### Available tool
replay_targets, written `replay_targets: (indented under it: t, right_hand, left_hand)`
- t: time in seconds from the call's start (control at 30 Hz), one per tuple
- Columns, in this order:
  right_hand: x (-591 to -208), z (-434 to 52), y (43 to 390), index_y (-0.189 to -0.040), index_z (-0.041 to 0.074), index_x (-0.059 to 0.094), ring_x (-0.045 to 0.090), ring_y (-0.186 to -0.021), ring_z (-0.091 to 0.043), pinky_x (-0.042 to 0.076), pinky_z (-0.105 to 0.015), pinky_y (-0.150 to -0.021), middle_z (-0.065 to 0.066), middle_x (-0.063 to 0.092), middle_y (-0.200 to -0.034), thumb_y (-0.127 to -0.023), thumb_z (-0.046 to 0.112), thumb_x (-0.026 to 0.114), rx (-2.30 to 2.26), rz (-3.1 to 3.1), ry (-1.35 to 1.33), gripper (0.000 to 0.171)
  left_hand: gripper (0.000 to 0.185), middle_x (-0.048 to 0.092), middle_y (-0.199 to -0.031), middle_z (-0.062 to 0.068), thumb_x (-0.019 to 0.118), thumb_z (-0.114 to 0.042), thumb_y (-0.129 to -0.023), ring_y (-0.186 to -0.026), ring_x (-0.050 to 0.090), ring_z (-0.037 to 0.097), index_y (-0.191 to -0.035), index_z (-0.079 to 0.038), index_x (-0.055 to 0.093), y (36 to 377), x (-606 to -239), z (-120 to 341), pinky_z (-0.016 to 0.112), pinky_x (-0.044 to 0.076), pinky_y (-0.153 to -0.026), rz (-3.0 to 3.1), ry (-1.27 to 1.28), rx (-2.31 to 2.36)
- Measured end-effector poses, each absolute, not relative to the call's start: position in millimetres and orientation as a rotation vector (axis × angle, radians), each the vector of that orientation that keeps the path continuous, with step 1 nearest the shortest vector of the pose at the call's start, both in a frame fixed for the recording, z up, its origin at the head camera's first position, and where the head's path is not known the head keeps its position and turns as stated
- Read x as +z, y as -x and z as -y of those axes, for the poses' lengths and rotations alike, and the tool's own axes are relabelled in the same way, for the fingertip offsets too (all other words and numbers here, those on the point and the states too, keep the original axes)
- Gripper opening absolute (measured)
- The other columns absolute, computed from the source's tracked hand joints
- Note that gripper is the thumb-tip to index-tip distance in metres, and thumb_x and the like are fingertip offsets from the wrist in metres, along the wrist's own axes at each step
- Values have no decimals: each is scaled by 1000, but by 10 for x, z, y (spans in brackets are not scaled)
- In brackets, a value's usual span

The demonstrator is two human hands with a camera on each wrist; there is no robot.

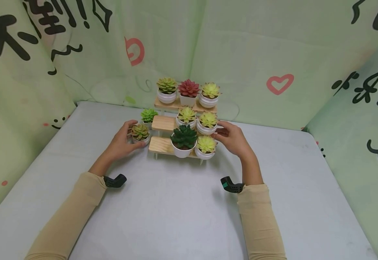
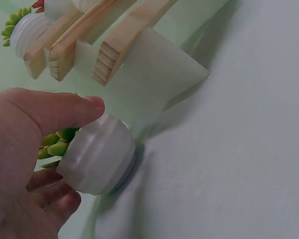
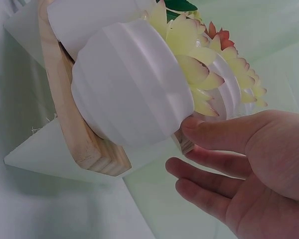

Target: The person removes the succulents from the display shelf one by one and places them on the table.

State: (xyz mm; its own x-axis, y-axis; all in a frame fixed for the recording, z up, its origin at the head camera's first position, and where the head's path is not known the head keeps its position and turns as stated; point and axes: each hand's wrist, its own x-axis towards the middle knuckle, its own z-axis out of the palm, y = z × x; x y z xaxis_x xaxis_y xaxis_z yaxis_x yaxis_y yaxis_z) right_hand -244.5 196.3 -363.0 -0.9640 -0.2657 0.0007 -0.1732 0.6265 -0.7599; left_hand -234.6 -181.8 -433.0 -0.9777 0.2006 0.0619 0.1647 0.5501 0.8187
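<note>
My left hand (image 1: pixel 123 141) curls round a small potted succulent (image 1: pixel 140 132) with reddish-green leaves, left of a three-tier wooden stand (image 1: pixel 163 123). The left wrist view shows the thumb across its white ribbed pot (image 2: pixel 102 154), with the fingers on the other side. Close behind stands a bright green succulent (image 1: pixel 149 115). My right hand (image 1: pixel 232 139) is at the stand's right end, its fingers loosely extended. In the right wrist view the thumb tip (image 3: pixel 193 127) is right at a plank end (image 3: pixel 184 143), beside a yellow-green succulent's white pot (image 3: pixel 134 84).
The top tier carries a green succulent (image 1: pixel 167 86), a red one (image 1: pixel 189 88) and a yellow-green one (image 1: pixel 210 91). Lower tiers hold more yellow-green plants and a dark green succulent (image 1: pixel 184 137). A printed green curtain (image 1: pixel 234 54) hangs behind the white table (image 1: pixel 176 209).
</note>
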Motion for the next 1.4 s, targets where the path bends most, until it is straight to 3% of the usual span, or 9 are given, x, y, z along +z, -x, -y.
replay_targets:
  t: [0.27, 0.73, 1.4]
  right_hand:
    - [-3628, -1983, 2441, -142, 10, 48, 56, -125, -33, 52, -46, -102, -14, 52, -142, -93, 12, 64, -1258, -2740, 368, 51]
    - [-3614, -2018, 2443, -142, 10, 47, 56, -126, -33, 52, -46, -102, -14, 51, -143, -94, 11, 63, -1260, -2744, 372, 51]
    - [-3644, -1970, 2432, -141, 11, 49, 57, -124, -32, 52, -45, -103, -14, 52, -142, -94, 13, 64, -1255, -2751, 400, 50]
  left_hand:
    - [83, 38, -146, 21, 75, -22, -85, -139, 35, 36, -149, -5, 25, 2361, -4252, 1798, 51, 31, -119, -2754, -413, 1513]
    - [75, 40, -146, 21, 71, -18, -88, -139, 36, 35, -148, -4, 27, 2322, -4061, 1756, 48, 27, -121, -2778, -496, 1593]
    - [71, 42, -144, 19, 69, -19, -90, -138, 39, 32, -147, -5, 29, 2356, -3965, 1649, 45, 34, -118, -2704, -531, 1771]
